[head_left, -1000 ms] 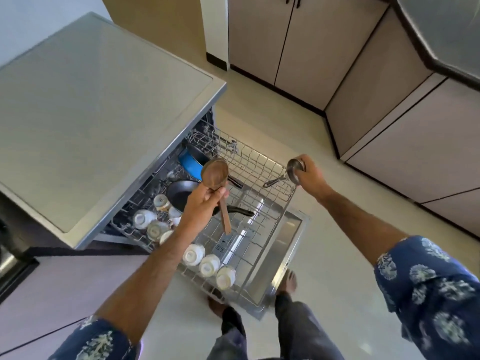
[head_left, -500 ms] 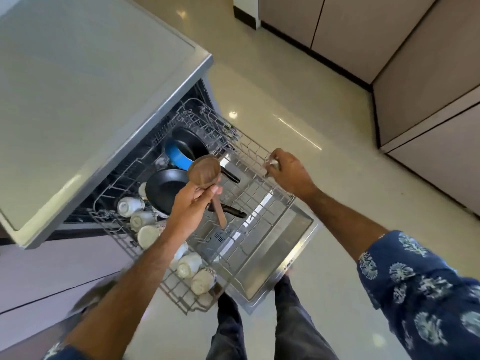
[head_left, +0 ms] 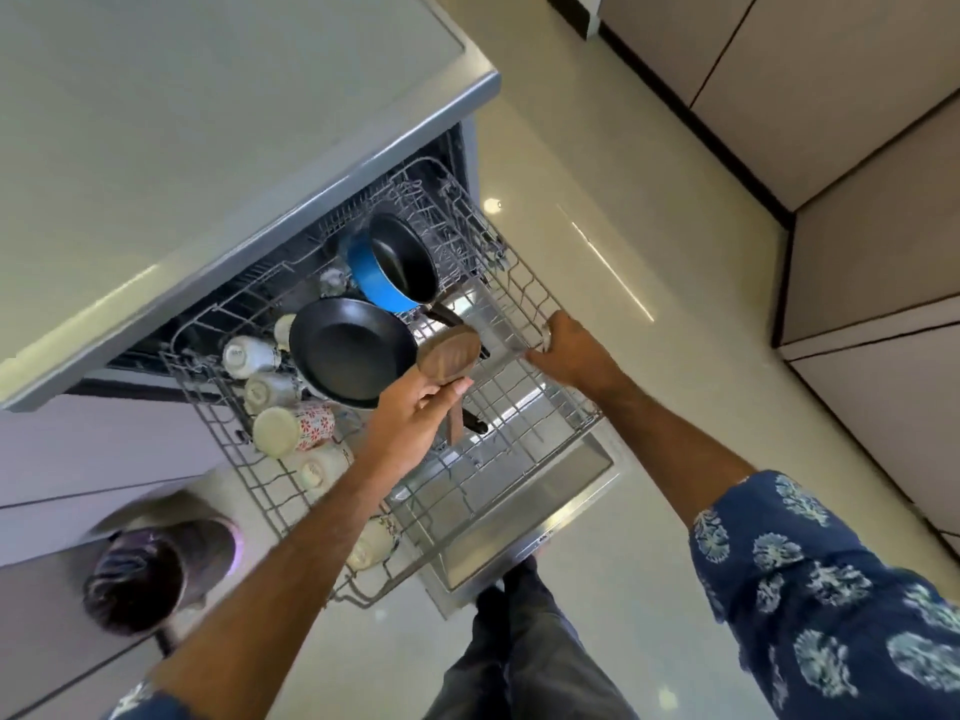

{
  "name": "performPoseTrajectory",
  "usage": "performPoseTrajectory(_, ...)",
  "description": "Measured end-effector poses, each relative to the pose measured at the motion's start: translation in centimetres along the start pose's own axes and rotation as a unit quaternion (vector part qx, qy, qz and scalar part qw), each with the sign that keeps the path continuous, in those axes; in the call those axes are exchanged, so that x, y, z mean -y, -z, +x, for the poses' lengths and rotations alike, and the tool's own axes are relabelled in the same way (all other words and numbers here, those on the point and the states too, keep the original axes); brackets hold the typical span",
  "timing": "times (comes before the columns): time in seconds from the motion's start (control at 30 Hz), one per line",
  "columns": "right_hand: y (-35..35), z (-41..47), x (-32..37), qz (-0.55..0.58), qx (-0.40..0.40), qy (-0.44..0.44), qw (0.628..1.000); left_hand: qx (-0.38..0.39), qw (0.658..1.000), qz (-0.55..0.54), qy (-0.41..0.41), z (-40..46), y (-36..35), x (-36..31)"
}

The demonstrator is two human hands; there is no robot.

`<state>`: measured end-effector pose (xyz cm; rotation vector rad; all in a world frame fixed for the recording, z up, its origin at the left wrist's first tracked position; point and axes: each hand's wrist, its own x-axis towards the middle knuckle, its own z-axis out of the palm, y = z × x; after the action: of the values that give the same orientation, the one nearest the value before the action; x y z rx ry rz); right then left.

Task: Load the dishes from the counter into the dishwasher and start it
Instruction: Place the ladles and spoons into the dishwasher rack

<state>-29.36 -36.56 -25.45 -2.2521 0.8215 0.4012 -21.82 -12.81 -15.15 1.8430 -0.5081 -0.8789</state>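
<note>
Head view: left grip [head_left: 415, 418] holds wooden ladle [head_left: 450, 356] bowl-up, handle down; right grip [head_left: 571, 350] unclear

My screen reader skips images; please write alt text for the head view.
A person's left hand holds a wooden ladle over a pulled-out dishwasher rack while the right hand grips its far rim. Two pans and several cups sit inside.

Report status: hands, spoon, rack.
Left hand grips round brown wooden spoon over grey wire rack. Right hand at rack's far rim. Black frying pan beside spoon.
</note>
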Motion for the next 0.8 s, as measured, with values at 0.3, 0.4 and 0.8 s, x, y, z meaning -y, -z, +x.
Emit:
performPoseTrajectory(0.3, 6.9, -10.9, 7.6, 0.234, -0.002, 0.068, 0.970, 0.030, 0.999, 0.031, -0.028, -2.8, 0.3, -0.3)
performPoseTrajectory(0.4, 8.4, -14.0, 10.8, 0.363, 0.152, 0.086, 0.915, 0.069, 0.997, 0.039, -0.003, -3.0, -0.2, -1.1)
performPoseTrajectory(0.8, 12.7, -6.7, 2.9, 0.288, -0.068, 0.061, 0.953, -0.190, 0.934, 0.298, -0.053, -0.5, -4.7, 1.8)
